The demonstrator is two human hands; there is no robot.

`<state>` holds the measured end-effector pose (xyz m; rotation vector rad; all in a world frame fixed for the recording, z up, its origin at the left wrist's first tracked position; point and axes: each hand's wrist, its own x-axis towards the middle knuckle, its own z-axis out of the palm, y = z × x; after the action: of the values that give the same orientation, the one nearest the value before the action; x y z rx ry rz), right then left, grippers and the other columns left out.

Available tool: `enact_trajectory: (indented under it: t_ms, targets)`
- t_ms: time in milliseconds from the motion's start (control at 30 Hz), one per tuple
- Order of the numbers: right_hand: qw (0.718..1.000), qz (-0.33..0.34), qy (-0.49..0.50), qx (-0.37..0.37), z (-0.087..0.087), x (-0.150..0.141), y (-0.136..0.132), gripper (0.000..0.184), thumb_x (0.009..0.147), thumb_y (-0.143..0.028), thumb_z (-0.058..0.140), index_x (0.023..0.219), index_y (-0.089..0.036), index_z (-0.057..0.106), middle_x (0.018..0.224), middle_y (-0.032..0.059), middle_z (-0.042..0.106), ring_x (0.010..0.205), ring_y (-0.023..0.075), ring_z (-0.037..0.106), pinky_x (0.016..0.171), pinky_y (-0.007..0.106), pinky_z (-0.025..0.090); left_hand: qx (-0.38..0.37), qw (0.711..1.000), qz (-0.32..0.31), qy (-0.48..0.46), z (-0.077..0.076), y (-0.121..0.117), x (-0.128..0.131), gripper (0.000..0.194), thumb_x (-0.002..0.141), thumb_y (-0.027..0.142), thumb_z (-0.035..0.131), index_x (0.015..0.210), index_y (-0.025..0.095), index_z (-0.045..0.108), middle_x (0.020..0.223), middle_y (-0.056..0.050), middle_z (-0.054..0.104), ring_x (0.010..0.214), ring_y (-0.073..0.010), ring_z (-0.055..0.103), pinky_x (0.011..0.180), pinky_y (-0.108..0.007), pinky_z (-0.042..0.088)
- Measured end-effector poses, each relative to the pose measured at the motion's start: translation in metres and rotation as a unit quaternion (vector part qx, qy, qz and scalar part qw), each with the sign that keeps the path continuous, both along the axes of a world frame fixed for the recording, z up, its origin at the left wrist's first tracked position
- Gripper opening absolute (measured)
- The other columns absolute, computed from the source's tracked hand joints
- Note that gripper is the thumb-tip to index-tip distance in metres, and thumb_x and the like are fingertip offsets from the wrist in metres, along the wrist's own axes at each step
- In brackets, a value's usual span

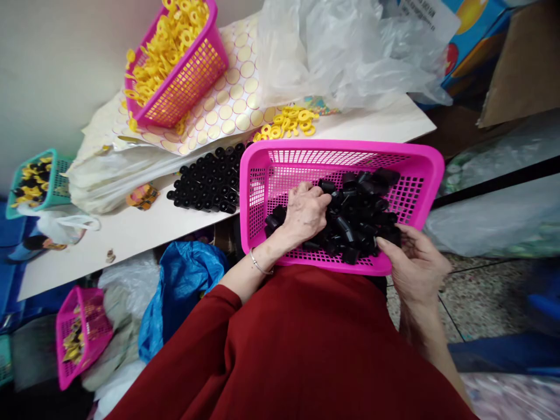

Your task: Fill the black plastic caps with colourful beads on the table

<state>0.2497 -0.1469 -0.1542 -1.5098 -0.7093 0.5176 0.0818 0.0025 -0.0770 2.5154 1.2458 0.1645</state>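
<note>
A pink plastic basket (341, 147) sits close against my body, with a heap of small black plastic tube pieces (345, 227) inside. My left hand (304, 211) is in the basket over the heap, fingers curled down and closed. Its fingertips are hidden, so what they hold cannot be made out. At the basket's right front corner, my right hand (413, 256) has thumb and fingers closed around a black plastic piece (391, 235). Left of the basket, several black pieces (207, 181) stand upright in tight rows on the white table (149, 230).
Yellow ring pieces (289, 122) lie behind the basket. Another pink basket (188, 87) full of yellow pieces stands on a dotted sheet (236, 108). Clear plastic bags (341, 52) cover the back. A teal basket (56, 181), a blue bag (184, 291) and a lower pink basket (94, 326) are leftward.
</note>
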Motion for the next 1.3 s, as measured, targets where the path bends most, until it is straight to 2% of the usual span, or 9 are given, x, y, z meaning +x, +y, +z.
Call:
enact_trajectory:
  t_ms: [267,433,500,667,733,833,1067,1133,1300]
  targets:
    - [0.999,0.051,-0.007,0.005,0.006,-0.001,0.003,0.041,0.071,-0.033,0.085,0.109,-0.023,0.074,0.101,0.0028,0.073,0.091,0.0189,0.071,0.093,0.044,0.06,0.01,0.993,-0.002,0.12,-0.004,0.006,0.021,0.028,0.083,0.008,0.056,0.108,0.015,0.064,0.118,-0.016,0.061,0.112,-0.0327,0.053,0.089,-0.047,0.043]
    - [0.997,0.073,0.014,0.031,0.018,-0.006,0.007,0.042,0.069,-0.031,0.086,0.109,-0.024,0.074,0.099,0.002,0.073,0.089,0.0173,0.07,0.087,0.038,0.062,-0.117,0.983,0.046,-0.132,-0.009,0.007,0.007,0.024,0.083,0.016,0.063,0.107,0.017,0.062,0.112,-0.012,0.066,0.11,-0.0279,0.058,0.097,-0.045,0.046]
    - [0.996,0.085,0.015,0.039,0.024,-0.008,0.01,0.038,0.071,-0.029,0.084,0.107,-0.024,0.074,0.098,0.0018,0.072,0.088,0.0167,0.07,0.085,0.036,0.062,-0.276,0.911,0.072,-0.298,-0.006,0.004,0.002,0.028,0.082,0.022,0.067,0.109,0.019,0.062,0.109,-0.008,0.067,0.103,-0.0233,0.063,0.093,-0.04,0.051]
    - [0.991,0.119,-0.026,0.06,0.042,-0.011,0.017,0.033,0.076,-0.025,0.08,0.108,-0.025,0.074,0.101,0.0033,0.072,0.094,0.0178,0.069,0.085,0.037,0.06,-0.613,0.626,0.093,-0.473,0.007,-0.014,0.0,0.034,0.08,0.032,0.074,0.11,0.018,0.067,0.096,-0.005,0.07,0.085,-0.0199,0.072,0.081,-0.034,0.058]
    - [0.989,0.13,-0.047,0.054,0.045,-0.011,0.02,0.031,0.077,-0.026,0.079,0.108,-0.024,0.074,0.102,0.0042,0.073,0.095,0.0186,0.069,0.086,0.038,0.059,-0.651,0.57,0.114,-0.488,0.008,-0.018,0.002,0.028,0.083,0.03,0.072,0.106,0.016,0.068,0.091,-0.006,0.071,0.08,-0.0183,0.073,0.08,-0.033,0.059]
    - [0.986,0.141,-0.067,0.054,0.045,-0.012,0.021,0.031,0.079,-0.027,0.078,0.109,-0.024,0.074,0.103,0.0042,0.072,0.097,0.0191,0.069,0.085,0.038,0.059,-0.658,0.539,0.153,-0.503,0.004,-0.019,0.004,0.018,0.085,0.02,0.07,0.101,0.014,0.068,0.088,-0.004,0.07,0.074,-0.0139,0.072,0.078,-0.028,0.058]
    - [0.979,0.155,-0.11,0.072,0.047,-0.016,0.02,0.035,0.08,-0.021,0.077,0.115,-0.028,0.073,0.106,0.0021,0.072,0.096,0.0174,0.068,0.084,0.035,0.057,-0.635,0.575,0.147,-0.494,-0.005,-0.019,0.004,0.03,0.078,0.036,0.08,0.094,0.015,0.065,0.083,-0.003,0.07,0.068,-0.0107,0.067,0.058,-0.02,0.05]
    - [0.978,0.153,-0.117,0.082,0.049,-0.016,0.02,0.037,0.082,-0.019,0.075,0.118,-0.029,0.072,0.108,0.0018,0.071,0.098,0.0171,0.068,0.086,0.035,0.057,-0.584,0.627,0.128,-0.499,-0.008,-0.021,0.005,0.039,0.071,0.043,0.085,0.091,0.016,0.064,0.085,-0.002,0.07,0.071,-0.0118,0.066,0.062,-0.022,0.051]
    - [0.971,0.161,-0.158,0.077,0.05,-0.012,0.019,0.039,0.083,-0.022,0.075,0.122,-0.029,0.071,0.111,0.0038,0.07,0.102,0.0198,0.067,0.089,0.039,0.056,-0.283,0.833,0.045,-0.472,-0.016,-0.024,0.004,0.036,0.064,0.035,0.09,0.087,0.016,0.07,0.086,-0.001,0.067,0.082,-0.0135,0.062,0.08,-0.03,0.053]
